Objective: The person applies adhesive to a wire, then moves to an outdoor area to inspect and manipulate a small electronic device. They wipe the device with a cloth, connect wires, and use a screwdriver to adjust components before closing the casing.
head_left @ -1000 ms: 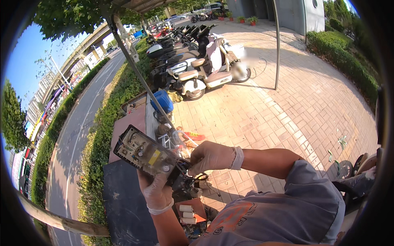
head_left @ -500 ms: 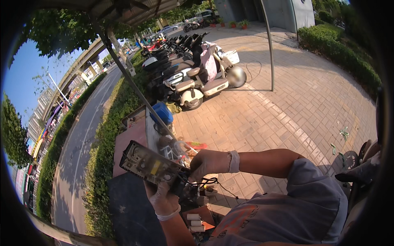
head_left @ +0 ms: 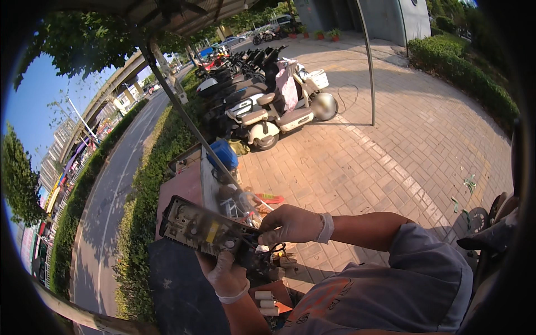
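Note:
Tilted in front of me is an open black electronics case (head_left: 187,223), its circuit parts showing. A yellow block (head_left: 212,232) stands out among the components, and ridges line one long edge. My left hand (head_left: 229,274), in a thin whitish glove, is closed on the case's near side, thumb on top. My right hand (head_left: 293,224), gloved alike, is closed on a black cable (head_left: 273,247) at the case's right end. The spot where its fingertips pinch is partly hidden.
Below the case lies a dark mat (head_left: 173,285). White cylinders (head_left: 267,301) lie close to my left forearm. A blue container (head_left: 222,155) stands by a slanted metal pole (head_left: 192,125). Parked scooters (head_left: 279,120) line the paving farther off.
My right hand has shifted slightly to the right, with the cable moving too. The case has tilted and dropped a little in my left hand. The whole view has shifted slightly.

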`<state>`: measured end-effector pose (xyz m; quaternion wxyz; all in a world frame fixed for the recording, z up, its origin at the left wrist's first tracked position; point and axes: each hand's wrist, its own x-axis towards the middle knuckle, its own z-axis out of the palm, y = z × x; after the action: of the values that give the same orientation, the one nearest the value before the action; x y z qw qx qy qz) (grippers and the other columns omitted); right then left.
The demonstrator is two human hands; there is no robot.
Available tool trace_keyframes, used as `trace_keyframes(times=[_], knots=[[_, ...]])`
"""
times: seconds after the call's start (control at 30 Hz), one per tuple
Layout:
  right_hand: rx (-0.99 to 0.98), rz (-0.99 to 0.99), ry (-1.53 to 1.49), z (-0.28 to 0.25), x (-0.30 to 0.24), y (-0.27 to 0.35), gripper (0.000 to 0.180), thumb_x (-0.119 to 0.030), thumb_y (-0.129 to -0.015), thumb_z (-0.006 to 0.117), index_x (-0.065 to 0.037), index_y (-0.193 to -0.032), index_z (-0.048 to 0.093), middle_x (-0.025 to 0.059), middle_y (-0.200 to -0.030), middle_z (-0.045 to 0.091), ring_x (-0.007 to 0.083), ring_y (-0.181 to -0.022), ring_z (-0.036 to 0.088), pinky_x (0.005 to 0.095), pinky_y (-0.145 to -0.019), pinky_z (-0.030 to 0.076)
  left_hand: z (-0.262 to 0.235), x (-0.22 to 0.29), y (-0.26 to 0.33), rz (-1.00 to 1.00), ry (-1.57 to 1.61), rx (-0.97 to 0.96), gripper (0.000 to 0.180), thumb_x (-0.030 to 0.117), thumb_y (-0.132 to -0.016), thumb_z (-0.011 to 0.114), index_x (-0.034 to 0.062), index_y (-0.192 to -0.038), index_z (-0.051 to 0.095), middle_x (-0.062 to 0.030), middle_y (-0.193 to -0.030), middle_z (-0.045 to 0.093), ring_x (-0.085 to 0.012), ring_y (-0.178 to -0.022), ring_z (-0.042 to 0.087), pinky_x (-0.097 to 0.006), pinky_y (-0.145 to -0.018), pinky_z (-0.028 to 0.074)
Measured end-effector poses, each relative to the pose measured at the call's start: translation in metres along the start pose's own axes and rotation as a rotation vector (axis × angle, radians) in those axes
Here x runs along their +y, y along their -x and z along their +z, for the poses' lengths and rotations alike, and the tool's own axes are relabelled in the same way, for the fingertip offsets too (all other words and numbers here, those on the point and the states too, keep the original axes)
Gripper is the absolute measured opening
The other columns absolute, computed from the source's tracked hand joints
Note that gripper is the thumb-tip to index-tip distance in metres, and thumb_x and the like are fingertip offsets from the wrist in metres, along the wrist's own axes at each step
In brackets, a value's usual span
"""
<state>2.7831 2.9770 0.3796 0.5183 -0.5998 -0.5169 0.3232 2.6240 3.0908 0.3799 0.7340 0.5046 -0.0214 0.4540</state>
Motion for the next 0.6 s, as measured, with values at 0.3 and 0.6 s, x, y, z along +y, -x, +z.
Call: trace_keyframes(times=[0.3,0.6], knots=[[0.044,-0.103,-0.053,0.0072,0.0068,0.0076,0.034,-0.032,-0.086,0.069,0.002,-0.083,0.070,0.0047,-0.068,0.064,0.0107,-0.064,0.057,0.0295,-0.059,0.046,0.0056,0.0039,0.0037,-0.011,-0.001,0.008,0.070,0.018,-0.082,0.071,-0.0009,-0.138,0.034,-0.0175,-0.124,0.054,-0.0310,-0.108,0.060,-0.046,-0.089,0.054],[-0.012,-0.102,-0.202,0.0068,0.0051,0.0101,0.045,-0.025,-0.083,0.071,0.002,-0.118,0.060,0.0127,-0.101,0.066,0.0155,-0.093,0.062,0.0300,-0.083,0.050,-0.0015,0.0011,0.0103,-0.070,0.055,-0.036,0.066,0.020,-0.084,0.069,-0.0001,-0.137,0.035,-0.0176,-0.124,0.054,-0.0314,-0.110,0.059,-0.045,-0.090,0.053]])
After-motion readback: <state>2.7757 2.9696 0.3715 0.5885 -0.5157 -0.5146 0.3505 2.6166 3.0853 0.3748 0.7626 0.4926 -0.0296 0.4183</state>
